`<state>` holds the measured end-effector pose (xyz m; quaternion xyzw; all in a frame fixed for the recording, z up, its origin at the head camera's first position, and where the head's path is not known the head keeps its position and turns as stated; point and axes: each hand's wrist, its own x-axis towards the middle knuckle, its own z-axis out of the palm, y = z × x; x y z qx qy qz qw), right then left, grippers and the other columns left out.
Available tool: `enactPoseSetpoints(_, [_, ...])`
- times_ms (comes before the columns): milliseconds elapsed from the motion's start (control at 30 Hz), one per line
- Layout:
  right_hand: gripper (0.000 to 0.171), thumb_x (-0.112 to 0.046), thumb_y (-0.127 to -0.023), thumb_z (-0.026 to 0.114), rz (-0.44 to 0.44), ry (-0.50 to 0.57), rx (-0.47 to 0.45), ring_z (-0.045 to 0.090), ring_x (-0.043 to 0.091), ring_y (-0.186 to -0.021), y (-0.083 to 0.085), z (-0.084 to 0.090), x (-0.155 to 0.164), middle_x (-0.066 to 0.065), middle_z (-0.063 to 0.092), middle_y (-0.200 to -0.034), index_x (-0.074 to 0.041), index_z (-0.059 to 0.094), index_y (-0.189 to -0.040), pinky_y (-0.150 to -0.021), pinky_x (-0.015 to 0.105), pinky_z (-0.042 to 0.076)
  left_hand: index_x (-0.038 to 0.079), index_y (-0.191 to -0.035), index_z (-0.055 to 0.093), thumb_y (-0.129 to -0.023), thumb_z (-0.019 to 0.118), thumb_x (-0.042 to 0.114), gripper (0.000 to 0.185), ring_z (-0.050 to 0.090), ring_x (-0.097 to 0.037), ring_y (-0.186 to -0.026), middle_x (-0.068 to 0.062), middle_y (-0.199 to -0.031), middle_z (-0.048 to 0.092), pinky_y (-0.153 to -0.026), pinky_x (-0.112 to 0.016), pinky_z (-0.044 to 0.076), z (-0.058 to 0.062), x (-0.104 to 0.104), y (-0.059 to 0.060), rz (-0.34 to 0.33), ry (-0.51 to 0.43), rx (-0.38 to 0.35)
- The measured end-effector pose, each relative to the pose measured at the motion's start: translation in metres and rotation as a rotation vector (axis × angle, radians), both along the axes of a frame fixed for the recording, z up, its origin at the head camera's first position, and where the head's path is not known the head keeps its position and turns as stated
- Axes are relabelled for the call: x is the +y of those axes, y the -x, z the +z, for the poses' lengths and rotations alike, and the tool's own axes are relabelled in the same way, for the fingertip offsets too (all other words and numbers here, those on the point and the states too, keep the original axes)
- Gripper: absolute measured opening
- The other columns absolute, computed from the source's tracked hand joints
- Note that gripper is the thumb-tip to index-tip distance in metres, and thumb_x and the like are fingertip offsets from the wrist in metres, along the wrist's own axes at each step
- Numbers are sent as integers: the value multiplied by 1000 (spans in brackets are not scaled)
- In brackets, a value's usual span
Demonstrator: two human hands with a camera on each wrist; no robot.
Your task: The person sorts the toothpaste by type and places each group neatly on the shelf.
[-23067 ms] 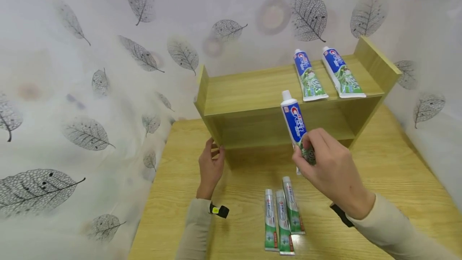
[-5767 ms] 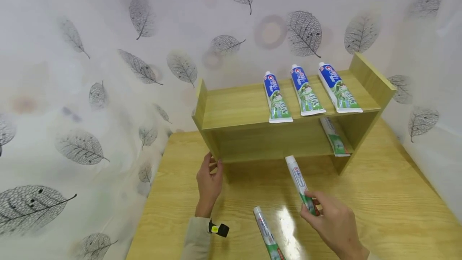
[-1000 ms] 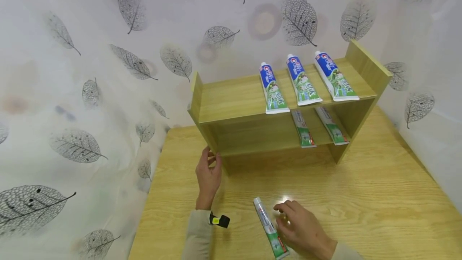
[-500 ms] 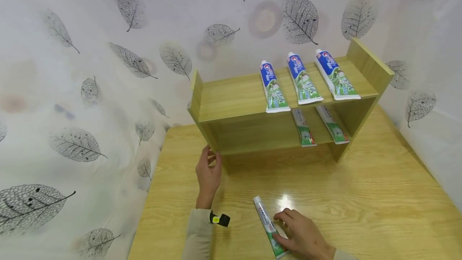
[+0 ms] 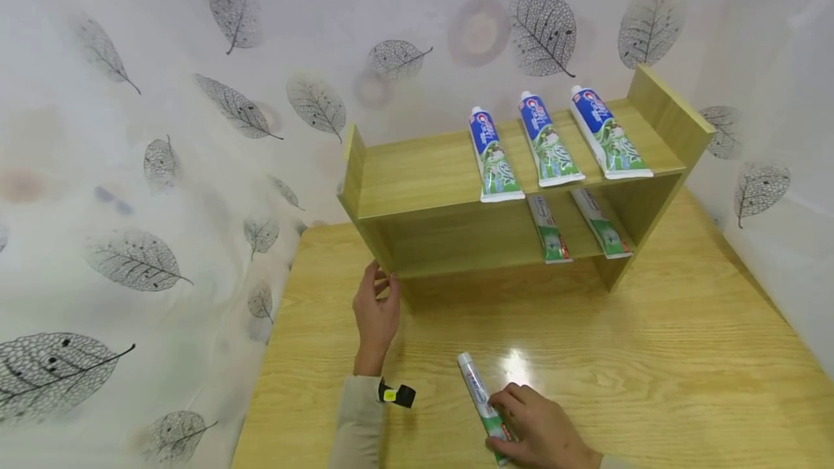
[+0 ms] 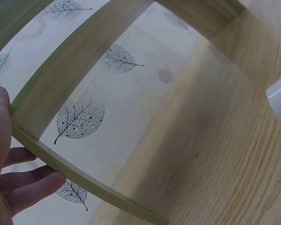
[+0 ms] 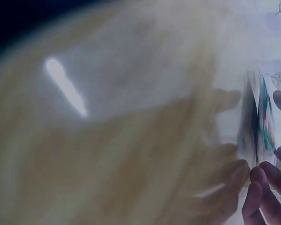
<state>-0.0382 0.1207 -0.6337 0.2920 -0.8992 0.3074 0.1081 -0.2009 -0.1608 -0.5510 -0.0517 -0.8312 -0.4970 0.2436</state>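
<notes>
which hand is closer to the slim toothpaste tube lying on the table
Right. The right hand has its fingers curled round the lower part of the slim toothpaste tube on the table. The left hand is apart from it, holding the shelf unit's left front corner.

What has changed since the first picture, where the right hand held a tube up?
That tube now lies on the top shelf as third tube. Two slim tubes moved from the table to the lower shelf. The right hand has come down and its fingers closed on the last slim tube. The left hand still grips the shelf's side.
</notes>
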Motion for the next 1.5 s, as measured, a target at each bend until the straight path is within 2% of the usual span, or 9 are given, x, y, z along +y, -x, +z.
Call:
enactPoseSetpoints(167, [52, -45, -79, 97, -2, 7, -5, 48, -10, -84, -2, -1, -4, -12, 66, -101, -17, 72, -114, -61, 10, 46, 6, -145, 65, -107, 65, 13, 39, 82, -46, -100, -22, -109, 74, -69, -46, 71, -1, -1, 1, 7, 11, 5])
enactPoseSetpoints(367, [47, -29, -81, 96, 16, 75, -83, 39, -14, -74, -6, 0, -7, -14, 58, -92, -14, 70, -118, -55, 6, 37, 6, -145, 65, -107, 66, 13, 39, 82, -45, -100, -21, -110, 74, -68, -41, 71, -3, -2, 2, 12, 20, 1])
enactPoseSetpoints(533, [48, -33, -82, 96, -7, 53, -145, 36, -13, -73, -11, 5, -10, -12, 58, -92, -12, 71, -118, -54, 9, 37, 6, -144, 65, -107, 65, 14, 38, 82, -46, -99, -21, -109, 74, -68, -44, 71, -3, -3, 2, 10, 22, 9])
enactPoseSetpoints(667, [56, -37, -78, 97, -23, 8, -171, 36, -10, -75, -14, 9, -10, -11, 59, -92, -11, 72, -120, -56, 12, 39, 6, -144, 65, -108, 64, 15, 38, 82, -46, -99, -22, -110, 74, -68, -46, 71, -2, -3, 2, 8, 21, 7])
enactPoseSetpoints(867, [62, -36, -69, 100, -35, -37, -21, 36, -8, -74, -16, 5, -12, -11, 56, -88, -11, 73, -118, -54, 11, 35, 6, -145, 64, -108, 64, 15, 39, 82, -46, -100, -22, -110, 74, -69, -46, 71, -3, -2, 2, 2, 22, 12])
enactPoseSetpoints(1033, [53, -30, -62, 100, -49, -42, 113, 37, -8, -72, -16, 0, -12, -12, 55, -83, -15, 71, -103, -53, 8, 30, 6, -146, 64, -108, 64, 15, 39, 81, -47, -101, -22, -112, 74, -70, -47, 71, -2, -2, 3, 0, 18, 7])
enactPoseSetpoints(1167, [42, -26, -62, 100, -39, -25, 140, 40, -9, -71, -16, -2, -11, -10, 60, -81, -17, 70, -90, -52, 4, 32, 6, -146, 64, -108, 65, 15, 39, 82, -46, -101, -21, -112, 74, -69, -46, 71, -2, -2, 3, 3, 22, -2])
enactPoseSetpoints(1300, [37, -26, -62, 99, -37, -18, 149, 44, -8, -70, -17, -3, -11, -10, 62, -81, -17, 72, -86, -53, 3, 35, 6, -145, 64, -108, 65, 16, 38, 81, -46, -101, -21, -111, 74, -69, -46, 71, -1, -2, 3, 7, 25, -4])
enactPoseSetpoints(1500, [40, -25, -53, 98, -91, 7, 264, 44, -8, -69, -16, -6, -12, -14, 62, -79, -21, 70, -81, -51, 2, 34, 4, -145, 64, -108, 64, 14, 38, 81, -47, -101, -23, -111, 73, -70, -49, 71, -1, -1, 1, 1, 25, 1])
